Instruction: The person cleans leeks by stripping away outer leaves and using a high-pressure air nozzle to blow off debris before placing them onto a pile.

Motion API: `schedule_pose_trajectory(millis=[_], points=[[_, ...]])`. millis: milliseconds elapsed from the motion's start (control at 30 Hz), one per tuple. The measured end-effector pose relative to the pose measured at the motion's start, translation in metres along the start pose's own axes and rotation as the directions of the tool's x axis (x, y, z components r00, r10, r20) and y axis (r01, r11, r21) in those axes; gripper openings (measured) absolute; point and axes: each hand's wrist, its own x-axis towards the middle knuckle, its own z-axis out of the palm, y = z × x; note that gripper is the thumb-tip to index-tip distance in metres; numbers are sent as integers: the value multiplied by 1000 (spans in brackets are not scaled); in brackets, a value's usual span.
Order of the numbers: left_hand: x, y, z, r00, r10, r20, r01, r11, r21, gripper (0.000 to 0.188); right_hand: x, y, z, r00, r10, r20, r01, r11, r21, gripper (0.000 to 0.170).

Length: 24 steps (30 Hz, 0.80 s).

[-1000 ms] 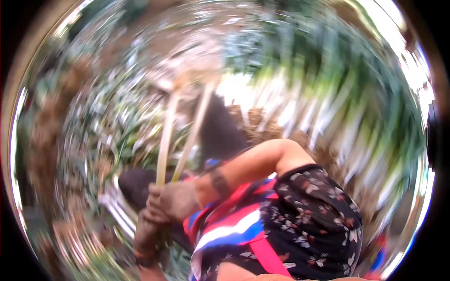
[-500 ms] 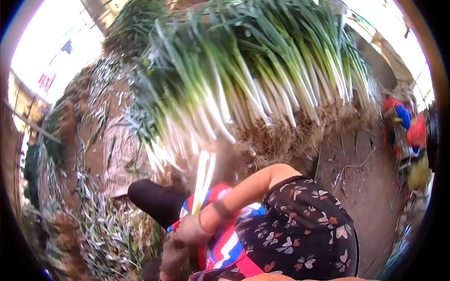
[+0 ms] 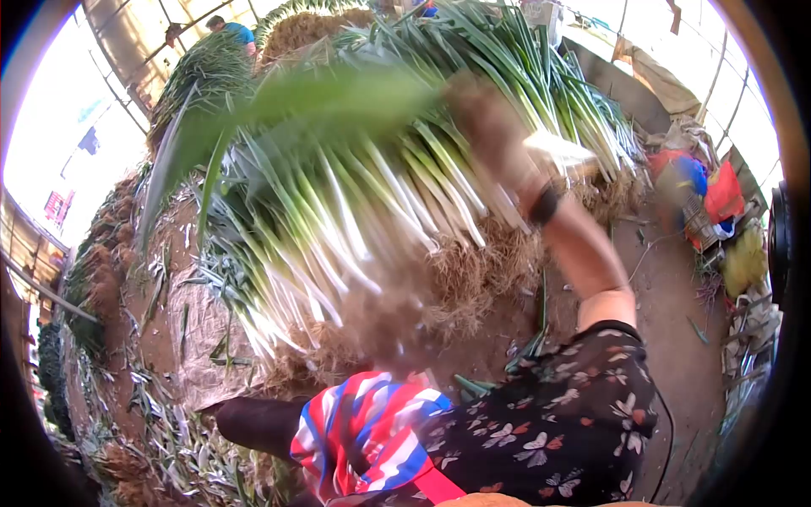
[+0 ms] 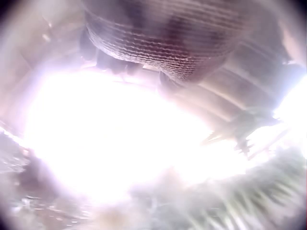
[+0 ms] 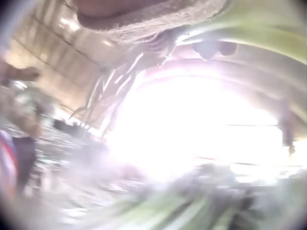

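Observation:
In the head view, the blurred, gloved right hand grips leeks above the pile, their white ends out to the right. Long green leaves stretch to the left from it. Part of the right glove crosses the top of the right wrist view, beside a pale green stalk. The left hand is outside the head view. Its knitted glove shows in the left wrist view, the finger pose unclear. A wide row of leeks lies below the right hand, roots toward the person.
A black-clad leg and striped cloth are near the bottom. Loose leaves litter the ground at left. Coloured items stand at right. Another person is at the far back left.
The right hand has moved from beside the left hand, near the lap, up and right over the row, carrying leeks. The left hand has left the head view, which has also shifted.

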Motion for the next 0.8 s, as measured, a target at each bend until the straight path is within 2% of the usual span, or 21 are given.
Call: schedule_pose_trajectory(millis=[33,67,100,133,200,233,267,300,333,367,400,433,500,567,600,633,667,700,733,767,800], points=[[-10,-17,4,996,-75,53,72,996,47,52,-1,72,19,982,183,-51,-190,965,-181,22],[-23,-36,9,983,-150,107,140,985,101,50,-7,150,31,916,398,-58,-391,847,-360,14],[-39,-57,12,963,-218,159,195,970,149,48,-16,223,39,787,614,-61,-540,637,-550,12],[-60,-80,14,934,-292,207,251,946,204,46,-29,282,42,685,726,-65,-567,475,-673,19],[-115,-131,8,865,-432,257,353,886,301,42,-25,235,13,627,758,-177,-643,377,-666,31],[-155,-157,-5,820,-501,279,399,848,349,41,-50,215,18,895,445,-16,-315,609,-728,30],[-203,-176,-22,773,-563,293,443,808,388,39,-71,179,29,947,322,7,-254,759,-600,35],[-257,-186,-51,725,-623,293,482,763,431,37,-90,121,45,938,343,48,-304,881,-363,41],[-310,-186,-80,686,-668,288,504,722,474,36,-108,56,64,910,383,161,-371,923,-104,48],[-367,-176,-111,664,-694,279,500,689,524,34,-119,-10,85,866,379,327,-440,888,135,55],[-422,-156,-138,671,-686,282,455,681,574,33,-117,-81,96,766,267,584,-527,782,333,52],[-470,-129,-162,698,-647,306,365,689,626,32,-117,-163,100,666,187,722,-634,653,415,43],[-521,-72,-171,707,-620,341,266,680,683,29,-120,-308,72,618,-125,776,-732,270,626,35],[-528,-26,-164,558,-783,274,576,604,551,40,-102,-419,24,630,-482,609,-722,-75,688,32],[-480,-2,-162,217,-960,179,825,278,493,43,-92,-456,-9,629,-590,506,-729,-222,647,31],[-427,11,-158,-151,-980,131,924,-94,370,46,-70,-481,-60,614,-685,392,-732,-308,608,29],[-433,9,-157,-152,-975,165,951,-99,292,46,-56,-517,-87,729,-684,7,-415,-435,799,28],[-435,15,-154,-142,-970,199,971,-98,217,47,-32,-528,-137,729,-636,-251,-210,-558,803,26],[-416,24,-154,-62,-984,167,964,-16,264,45,-23,-544,-171,688,-621,-376,-195,-657,728,26],[-419,26,-147,-92,-985,149,953,-44,300,44,-17,-561,-194,624,-587,-516,-70,-699,711,26],[-424,25,-140,-115,-985,132,940,-65,334,44,-16,-570,-215,517,-711,-476,-221,-648,729,24]])
